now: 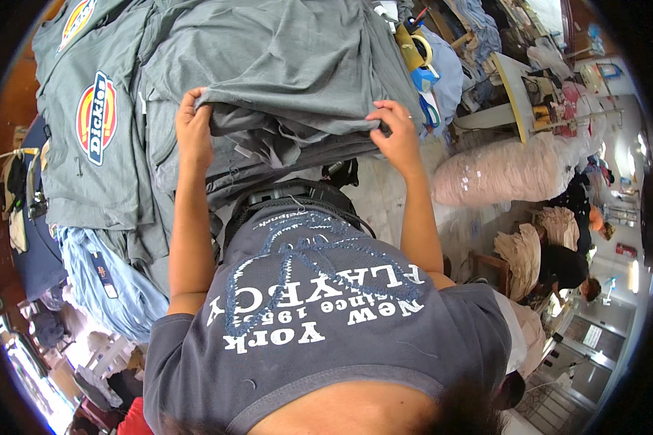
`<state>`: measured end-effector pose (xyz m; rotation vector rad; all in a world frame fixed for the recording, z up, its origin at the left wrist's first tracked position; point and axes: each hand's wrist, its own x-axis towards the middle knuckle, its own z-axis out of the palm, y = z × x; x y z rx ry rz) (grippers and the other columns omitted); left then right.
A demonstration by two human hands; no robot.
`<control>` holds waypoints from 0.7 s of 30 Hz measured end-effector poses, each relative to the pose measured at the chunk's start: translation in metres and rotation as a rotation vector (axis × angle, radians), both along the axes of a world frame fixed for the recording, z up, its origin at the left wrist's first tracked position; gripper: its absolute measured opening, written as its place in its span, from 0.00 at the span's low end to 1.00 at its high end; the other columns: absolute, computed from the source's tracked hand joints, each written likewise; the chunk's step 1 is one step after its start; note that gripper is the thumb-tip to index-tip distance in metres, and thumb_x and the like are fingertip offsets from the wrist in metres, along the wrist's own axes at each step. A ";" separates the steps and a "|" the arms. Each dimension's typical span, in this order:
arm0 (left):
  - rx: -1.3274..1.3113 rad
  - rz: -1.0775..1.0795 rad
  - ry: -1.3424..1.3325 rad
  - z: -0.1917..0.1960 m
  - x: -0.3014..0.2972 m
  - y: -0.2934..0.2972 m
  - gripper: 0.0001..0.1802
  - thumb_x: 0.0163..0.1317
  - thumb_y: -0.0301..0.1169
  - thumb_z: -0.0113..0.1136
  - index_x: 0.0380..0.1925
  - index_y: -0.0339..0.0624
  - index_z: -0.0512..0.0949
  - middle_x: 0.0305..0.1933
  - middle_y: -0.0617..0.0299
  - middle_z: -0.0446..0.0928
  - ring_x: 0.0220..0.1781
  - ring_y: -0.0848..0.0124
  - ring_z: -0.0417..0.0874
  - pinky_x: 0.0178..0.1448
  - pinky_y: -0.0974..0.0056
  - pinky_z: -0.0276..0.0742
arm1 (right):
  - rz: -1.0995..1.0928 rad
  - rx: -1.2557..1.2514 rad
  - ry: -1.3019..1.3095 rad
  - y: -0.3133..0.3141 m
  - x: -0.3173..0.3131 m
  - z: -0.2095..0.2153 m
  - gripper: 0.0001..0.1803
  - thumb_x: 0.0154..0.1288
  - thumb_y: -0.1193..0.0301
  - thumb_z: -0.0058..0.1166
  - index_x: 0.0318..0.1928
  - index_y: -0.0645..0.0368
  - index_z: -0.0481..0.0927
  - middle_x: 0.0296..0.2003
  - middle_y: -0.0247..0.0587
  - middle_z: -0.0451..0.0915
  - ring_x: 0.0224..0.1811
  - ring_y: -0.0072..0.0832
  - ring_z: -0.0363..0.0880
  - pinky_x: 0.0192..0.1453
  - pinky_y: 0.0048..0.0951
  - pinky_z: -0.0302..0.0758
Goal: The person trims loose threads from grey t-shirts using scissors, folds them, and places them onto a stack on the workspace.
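Note:
A dark grey T-shirt (283, 69) lies spread over a pile of similar grey garments in front of me. Its near edge is lifted, leaving a shadowed gap with bunched folds beneath. My left hand (194, 129) pinches that edge at the left, thumb and fingers closed on the cloth. At the right end of the same edge is my right hand (397, 136), its fingers bent and closed on the fabric. A small dark patch shows under these fingers; I cannot make out what it is.
Grey shirts with a red and yellow emblem (96, 119) lie at left, above a light blue garment (116, 286) with a tag. Right of the pile are a tape roll (422, 52) and blue-handled scissors (430, 112). Beyond sit a wrapped pinkish bundle (497, 170) and a bending person (564, 268).

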<state>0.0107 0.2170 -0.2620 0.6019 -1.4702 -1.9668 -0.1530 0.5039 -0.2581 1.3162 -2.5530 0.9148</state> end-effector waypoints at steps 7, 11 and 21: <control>-0.174 0.048 0.003 0.008 0.012 -0.048 0.09 0.54 0.20 0.48 0.36 0.38 0.72 0.32 0.65 0.74 0.30 0.82 0.71 0.35 0.80 0.65 | -0.031 -0.363 -0.486 0.011 0.016 0.027 0.12 0.46 0.84 0.47 0.34 0.63 0.76 0.33 0.31 0.74 0.35 0.17 0.71 0.41 0.19 0.67; -0.077 -0.203 0.039 0.024 0.024 -0.022 0.12 0.49 0.18 0.49 0.35 0.41 0.73 0.31 0.67 0.73 0.31 0.82 0.71 0.36 0.79 0.65 | -0.177 -0.771 -0.545 0.044 0.012 0.019 0.11 0.49 0.85 0.46 0.33 0.62 0.76 0.30 0.32 0.74 0.33 0.19 0.71 0.40 0.20 0.68; -0.491 -0.854 -0.122 0.102 0.032 0.081 0.14 0.40 0.21 0.51 0.32 0.37 0.74 0.27 0.61 0.73 0.34 0.75 0.73 0.41 0.71 0.68 | 0.228 0.181 -0.781 -0.062 0.120 0.043 0.13 0.52 0.81 0.48 0.40 0.64 0.76 0.40 0.43 0.77 0.47 0.28 0.72 0.51 0.28 0.68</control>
